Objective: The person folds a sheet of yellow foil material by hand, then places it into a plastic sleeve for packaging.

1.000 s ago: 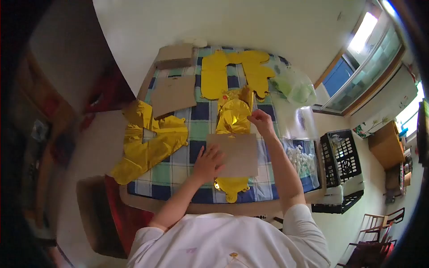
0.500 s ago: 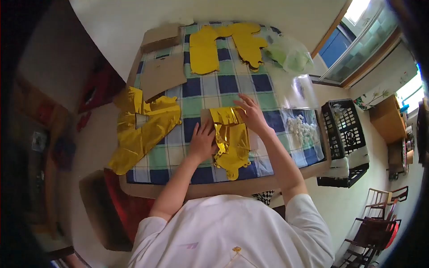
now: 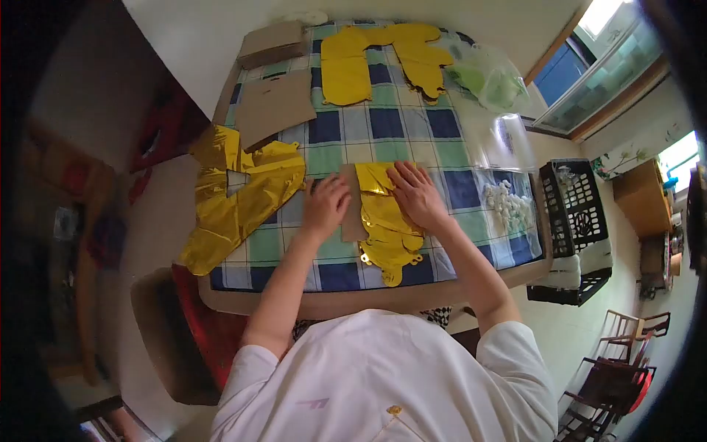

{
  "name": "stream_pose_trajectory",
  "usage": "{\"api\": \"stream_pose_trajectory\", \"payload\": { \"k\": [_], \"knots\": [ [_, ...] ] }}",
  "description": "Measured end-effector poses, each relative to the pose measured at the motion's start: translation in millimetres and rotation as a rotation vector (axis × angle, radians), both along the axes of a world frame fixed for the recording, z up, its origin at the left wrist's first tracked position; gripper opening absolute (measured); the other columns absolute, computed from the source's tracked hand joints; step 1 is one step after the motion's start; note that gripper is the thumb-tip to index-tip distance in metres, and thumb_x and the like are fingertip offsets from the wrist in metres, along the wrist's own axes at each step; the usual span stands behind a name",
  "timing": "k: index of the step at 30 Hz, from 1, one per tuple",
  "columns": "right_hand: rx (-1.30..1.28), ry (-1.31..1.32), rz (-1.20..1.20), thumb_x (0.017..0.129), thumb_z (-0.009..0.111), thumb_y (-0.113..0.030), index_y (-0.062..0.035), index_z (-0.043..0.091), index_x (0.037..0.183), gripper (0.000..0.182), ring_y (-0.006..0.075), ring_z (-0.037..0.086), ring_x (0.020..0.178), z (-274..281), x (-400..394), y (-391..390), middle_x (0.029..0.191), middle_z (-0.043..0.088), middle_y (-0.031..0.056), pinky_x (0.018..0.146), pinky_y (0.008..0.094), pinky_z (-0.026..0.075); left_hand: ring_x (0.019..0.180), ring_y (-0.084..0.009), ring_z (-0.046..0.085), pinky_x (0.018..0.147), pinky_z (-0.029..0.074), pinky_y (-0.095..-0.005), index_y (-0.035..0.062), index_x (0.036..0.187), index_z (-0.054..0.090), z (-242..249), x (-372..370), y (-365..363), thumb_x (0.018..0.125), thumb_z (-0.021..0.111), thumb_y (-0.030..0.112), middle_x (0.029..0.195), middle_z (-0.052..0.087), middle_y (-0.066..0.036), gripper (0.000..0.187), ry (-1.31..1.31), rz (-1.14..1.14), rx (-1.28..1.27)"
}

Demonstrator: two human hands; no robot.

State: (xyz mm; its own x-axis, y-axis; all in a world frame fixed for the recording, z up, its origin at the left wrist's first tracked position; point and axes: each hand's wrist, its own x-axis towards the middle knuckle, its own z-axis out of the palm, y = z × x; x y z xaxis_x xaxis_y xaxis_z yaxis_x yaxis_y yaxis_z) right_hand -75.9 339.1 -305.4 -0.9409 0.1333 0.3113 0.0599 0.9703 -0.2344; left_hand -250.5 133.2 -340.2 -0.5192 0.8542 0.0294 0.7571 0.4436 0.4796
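Observation:
A flat gold foil balloon (image 3: 390, 237) lies folded over a piece of cardboard (image 3: 351, 214) near the front of the table. My right hand (image 3: 418, 195) presses flat on its upper right part, fingers extended. Just left of the cardboard, my left hand (image 3: 326, 208) rests with loosely bent fingers and holds nothing I can see. To the left, a larger gold foil sheet (image 3: 250, 210) with tabs along its edge hangs partly over the table's side.
More flat gold foil balloons (image 3: 346, 72) lie at the back, beside brown cardboard sheets (image 3: 276, 107). At right are clear plastic bags (image 3: 504, 144) and a pile of small white pieces (image 3: 508, 206). A black crate (image 3: 574, 206) stands beyond the table's right edge.
My right hand has come down flat on the foil, whose raised top fold now lies flatter. My left hand has drawn off the cardboard to its left side. The view has shifted slightly.

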Motion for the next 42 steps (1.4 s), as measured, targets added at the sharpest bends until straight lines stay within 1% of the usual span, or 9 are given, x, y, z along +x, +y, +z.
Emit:
{"api": "stream_pose_trajectory", "payload": {
  "k": [3, 6, 8, 19, 25, 26, 32, 35, 42],
  "knots": [
    [0.0, -0.008, 0.003, 0.094, 0.047, -0.022, -0.0084, 0.046, 0.135, 0.043, 0.0328, 0.036, 0.133, 0, -1, -1, 0.141, 0.043, 0.0151, 0.111, 0.0454, 0.026, 0.126, -0.0262, 0.045, 0.106, 0.031, -0.0438, 0.0097, 0.115, 0.061, 12, -65, 18, 0.082, 0.061, 0.016, 0.132, 0.052, -0.012, 0.034, -0.342, 0.024, -0.308],
    [0.019, -0.01, 0.0, 0.094, 0.047, -0.022, -0.0092, 0.046, 0.135, 0.043, 0.0326, 0.036, 0.133, -1, -1, -2, 0.141, 0.044, 0.0146, 0.111, 0.0453, 0.027, 0.127, -0.028, 0.044, 0.105, 0.032, -0.0422, 0.0074, 0.121, 0.057, 73, 9, 44, 0.086, 0.058, 0.016, 0.133, 0.051, -0.014, 0.036, 0.041, -0.025, 0.096],
    [0.028, -0.008, 0.004, 0.094, 0.048, -0.022, -0.0096, 0.047, 0.134, 0.043, 0.0324, 0.037, 0.133, -1, 0, 0, 0.14, 0.044, 0.0146, 0.11, 0.0454, 0.028, 0.13, -0.0284, 0.04, 0.108, 0.03, -0.0435, 0.0059, 0.127, 0.053, 39, 30, 64, 0.089, 0.055, 0.019, 0.137, 0.047, -0.015, 0.04, 0.353, -0.134, 0.29],
    [-0.117, 0.002, -0.06, 0.091, 0.052, -0.015, -0.0052, 0.051, 0.13, 0.04, 0.0323, 0.04, 0.13, 4, 43, -31, 0.136, 0.047, 0.0165, 0.108, 0.0464, 0.031, 0.139, -0.0283, 0.027, 0.114, 0.022, -0.0431, 0.0077, 0.14, 0.04, 13, 57, 48, 0.093, 0.049, 0.034, 0.149, 0.033, -0.013, 0.054, 0.295, -0.114, 0.105],
    [-0.609, 0.101, -0.145, 0.086, 0.058, -0.006, -0.0056, 0.064, 0.109, 0.024, 0.032, 0.056, 0.112, 4, 105, -63, 0.117, 0.061, 0.016, 0.095, 0.04, 0.045, 0.138, -0.0286, 0.028, 0.113, 0.024, -0.0418, 0.0076, 0.139, 0.041, 10, 58, 48, 0.093, 0.05, 0.032, 0.148, 0.033, -0.012, 0.052, 0.257, -0.119, 0.138],
    [-0.656, 0.267, -0.29, 0.083, 0.062, -0.004, -0.0044, 0.067, 0.098, 0.015, 0.031, 0.063, 0.092, 3, 99, -61, 0.097, 0.066, 0.0136, 0.08, 0.0372, 0.05, 0.138, -0.0285, 0.028, 0.113, 0.024, -0.0421, 0.0075, 0.138, 0.042, 6, 55, 49, 0.093, 0.05, 0.031, 0.148, 0.033, -0.012, 0.052, 0.27, -0.126, 0.156],
    [-0.705, -0.003, -0.634, 0.078, 0.069, -0.005, -0.0003, 0.056, 0.101, 0.026, 0.0255, 0.064, 0.07, 27, 53, -38, 0.077, 0.064, 0.0121, 0.062, 0.036, 0.05, 0.138, -0.0286, 0.029, 0.113, 0.024, -0.044, 0.0085, 0.138, 0.042, 14, 57, 48, 0.095, 0.047, 0.031, 0.147, 0.035, -0.013, 0.049, 0.259, -0.124, 0.145],
    [-1.048, -0.009, -0.708, 0.077, 0.069, -0.007, -0.0004, 0.052, 0.101, 0.03, 0.021, 0.063, 0.063, 14, 50, -25, 0.073, 0.062, 0.012, 0.055, 0.0339, 0.049, 0.138, -0.0287, 0.029, 0.113, 0.024, -0.0442, 0.009, 0.138, 0.042, 14, 55, 48, 0.095, 0.046, 0.031, 0.147, 0.036, -0.013, 0.048, 0.285, -0.121, 0.133],
    [-0.784, -0.248, -0.575, 0.076, 0.071, -0.01, -0.0003, 0.051, 0.098, 0.032, 0.0231, 0.06, 0.056, 18, 68, -19, 0.07, 0.06, 0.0104, 0.055, 0.035, 0.049, 0.138, -0.0285, 0.03, 0.113, 0.023, -0.0449, 0.009, 0.138, 0.043, 12, 56, 48, 0.095, 0.046, 0.03, 0.146, 0.037, -0.013, 0.048, 0.297, -0.119, 0.155]
  ]
}}
